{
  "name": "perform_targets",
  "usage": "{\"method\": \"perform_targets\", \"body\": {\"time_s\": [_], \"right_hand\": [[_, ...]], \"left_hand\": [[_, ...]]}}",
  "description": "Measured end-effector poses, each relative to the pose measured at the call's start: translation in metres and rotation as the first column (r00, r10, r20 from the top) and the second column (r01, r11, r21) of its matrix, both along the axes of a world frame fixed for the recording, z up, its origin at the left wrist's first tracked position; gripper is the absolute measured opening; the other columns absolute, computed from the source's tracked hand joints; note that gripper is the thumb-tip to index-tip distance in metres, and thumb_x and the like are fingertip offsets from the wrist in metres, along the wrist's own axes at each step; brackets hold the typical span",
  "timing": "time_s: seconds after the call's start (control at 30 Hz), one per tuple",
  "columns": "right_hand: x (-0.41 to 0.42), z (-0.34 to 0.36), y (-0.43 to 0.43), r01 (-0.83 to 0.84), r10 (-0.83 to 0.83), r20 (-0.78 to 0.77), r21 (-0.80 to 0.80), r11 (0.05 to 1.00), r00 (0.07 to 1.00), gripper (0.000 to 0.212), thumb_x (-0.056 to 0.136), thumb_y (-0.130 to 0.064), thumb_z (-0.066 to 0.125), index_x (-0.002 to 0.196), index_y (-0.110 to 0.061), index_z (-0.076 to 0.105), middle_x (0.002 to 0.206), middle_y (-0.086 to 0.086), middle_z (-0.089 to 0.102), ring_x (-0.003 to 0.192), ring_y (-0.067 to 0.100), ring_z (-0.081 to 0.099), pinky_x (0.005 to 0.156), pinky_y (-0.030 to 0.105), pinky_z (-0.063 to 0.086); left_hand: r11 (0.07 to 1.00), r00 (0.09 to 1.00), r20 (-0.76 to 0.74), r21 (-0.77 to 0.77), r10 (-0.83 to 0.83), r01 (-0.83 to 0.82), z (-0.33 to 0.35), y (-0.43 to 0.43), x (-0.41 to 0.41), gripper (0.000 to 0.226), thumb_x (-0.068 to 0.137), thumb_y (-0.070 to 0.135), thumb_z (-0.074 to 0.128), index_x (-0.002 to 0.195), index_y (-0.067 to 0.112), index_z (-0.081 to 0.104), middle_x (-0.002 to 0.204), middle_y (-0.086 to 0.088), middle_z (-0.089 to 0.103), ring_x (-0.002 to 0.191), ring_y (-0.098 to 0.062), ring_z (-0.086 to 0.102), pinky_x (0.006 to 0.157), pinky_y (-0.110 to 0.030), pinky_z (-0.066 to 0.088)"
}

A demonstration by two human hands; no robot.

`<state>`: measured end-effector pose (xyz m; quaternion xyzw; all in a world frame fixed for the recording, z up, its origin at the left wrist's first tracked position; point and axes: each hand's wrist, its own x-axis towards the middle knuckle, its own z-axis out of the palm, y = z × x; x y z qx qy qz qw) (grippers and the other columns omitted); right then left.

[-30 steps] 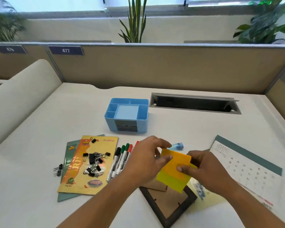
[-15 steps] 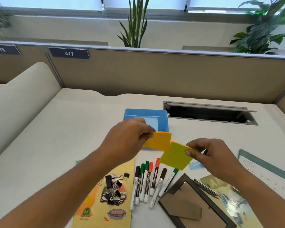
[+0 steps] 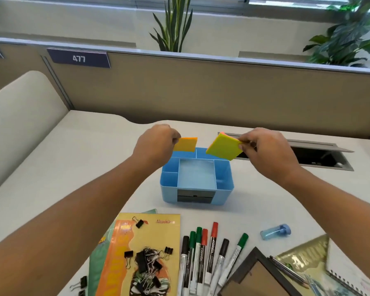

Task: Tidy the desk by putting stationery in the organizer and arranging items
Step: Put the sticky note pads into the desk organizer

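Note:
A blue desk organizer [image 3: 198, 194] with several compartments stands mid-desk. My left hand [image 3: 155, 144] pinches an orange sticky-note pad [image 3: 185, 144] above the organizer's back left corner. My right hand [image 3: 265, 148] grips a yellow sticky-note pad [image 3: 222, 148], tilted, above the back right corner. The two pads are apart. Several whiteboard markers [image 3: 205, 255] lie in a row near the front edge. Black binder clips [image 3: 146, 263] lie heaped on a yellow booklet [image 3: 120, 257].
A small blue tube [image 3: 275, 231] lies right of the markers. A dark picture frame [image 3: 256, 276], pens and a spiral notebook [image 3: 350, 280] sit at the front right. A cable slot [image 3: 308, 157] opens behind the organizer, before the tan partition [image 3: 201, 90].
Both hands lifted the pads from over the picture frame, pulled them apart into an orange pad and a yellow pad, and carried them forward above the organizer.

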<state>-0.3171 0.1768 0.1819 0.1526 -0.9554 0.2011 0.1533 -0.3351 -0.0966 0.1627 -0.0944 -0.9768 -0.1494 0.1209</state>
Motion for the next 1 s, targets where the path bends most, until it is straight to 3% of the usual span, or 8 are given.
{"method": "perform_targets", "body": {"time_s": [0.13, 0.33, 0.5, 0.63, 0.8, 0.9, 1.0], "right_hand": [[-0.021, -0.013, -0.01, 0.004, -0.003, -0.018, 0.027, 1.0, 1.0, 0.02, 0.091, -0.016, 0.065, 0.107, -0.015, 0.075, 0.094, 0.006, 0.07, 0.083, 0.028, 0.062, 0.071, 0.041, 0.053], [-0.038, -0.042, -0.022, -0.026, 0.017, 0.087, 0.106, 0.994, 0.996, 0.019, 0.091, -0.019, 0.063, 0.106, -0.02, 0.075, 0.097, 0.002, 0.07, 0.089, 0.027, 0.061, 0.07, 0.036, 0.05], [-0.038, -0.059, -0.026, -0.011, -0.008, 0.129, 0.144, 0.989, 0.992, 0.02, 0.093, -0.022, 0.062, 0.108, -0.022, 0.075, 0.096, 0.0, 0.067, 0.084, 0.023, 0.058, 0.069, 0.038, 0.053], [-0.04, -0.064, -0.026, -0.005, -0.016, 0.148, 0.145, 0.989, 0.989, 0.02, 0.093, -0.021, 0.062, 0.108, -0.022, 0.075, 0.098, 0.0, 0.068, 0.084, 0.023, 0.059, 0.07, 0.036, 0.052], [-0.036, -0.066, -0.022, 0.021, -0.049, 0.212, 0.132, 0.991, 0.976, 0.025, 0.09, -0.03, 0.066, 0.114, -0.023, 0.071, 0.107, -0.002, 0.067, 0.09, 0.02, 0.061, 0.076, 0.035, 0.054], [-0.023, -0.067, -0.013, 0.037, -0.057, 0.21, 0.099, 0.994, 0.976, 0.028, 0.09, -0.035, 0.067, 0.116, -0.024, 0.068, 0.109, -0.003, 0.065, 0.09, 0.017, 0.062, 0.074, 0.033, 0.052], [0.009, -0.073, 0.01, 0.078, -0.082, 0.217, 0.025, 0.997, 0.973, 0.028, 0.089, -0.035, 0.068, 0.116, -0.024, 0.067, 0.113, -0.004, 0.065, 0.086, 0.01, 0.061, 0.074, 0.032, 0.054]], "left_hand": [[0.999, 0.999, -0.006, -0.033, 0.037, -0.038, -0.014, -0.003, -0.013, 0.023, 0.092, 0.006, 0.056, 0.101, 0.015, 0.074, 0.092, -0.006, 0.065, 0.081, -0.024, 0.058, 0.062, -0.032, 0.046], [0.992, 0.994, 0.081, -0.106, 0.072, -0.063, -0.031, -0.002, -0.018, 0.025, 0.088, 0.007, 0.058, 0.102, 0.021, 0.073, 0.095, -0.003, 0.067, 0.082, -0.024, 0.058, 0.063, -0.031, 0.05], [0.983, 0.99, 0.09, -0.157, 0.109, -0.094, -0.043, -0.006, -0.015, 0.022, 0.091, 0.014, 0.06, 0.103, 0.028, 0.072, 0.091, 0.001, 0.066, 0.077, -0.023, 0.057, 0.051, -0.023, 0.028], [0.981, 0.986, 0.099, -0.15, 0.137, -0.121, -0.051, -0.008, -0.012, 0.022, 0.094, 0.018, 0.056, 0.105, 0.03, 0.071, 0.092, 0.002, 0.067, 0.079, -0.025, 0.059, 0.057, -0.028, 0.039], [0.985, 0.985, 0.076, -0.086, 0.155, -0.148, -0.054, -0.009, -0.003, 0.031, 0.092, 0.036, 0.061, 0.121, 0.026, 0.062, 0.112, 0.002, 0.07, 0.097, -0.024, 0.062, 0.07, -0.034, 0.052], [0.987, 0.987, 0.03, -0.014, 0.158, -0.157, -0.052, -0.006, 0.014, 0.041, 0.09, 0.041, 0.063, 0.127, 0.023, 0.059, 0.118, 0.003, 0.068, 0.101, -0.022, 0.064, 0.076, -0.035, 0.052], [0.983, 0.982, -0.071, 0.082, 0.173, -0.167, -0.052, -0.003, 0.055, 0.041, 0.088, 0.036, 0.067, 0.124, 0.017, 0.063, 0.11, 0.0, 0.072, 0.099, -0.024, 0.063, 0.085, -0.04, 0.047]]}}
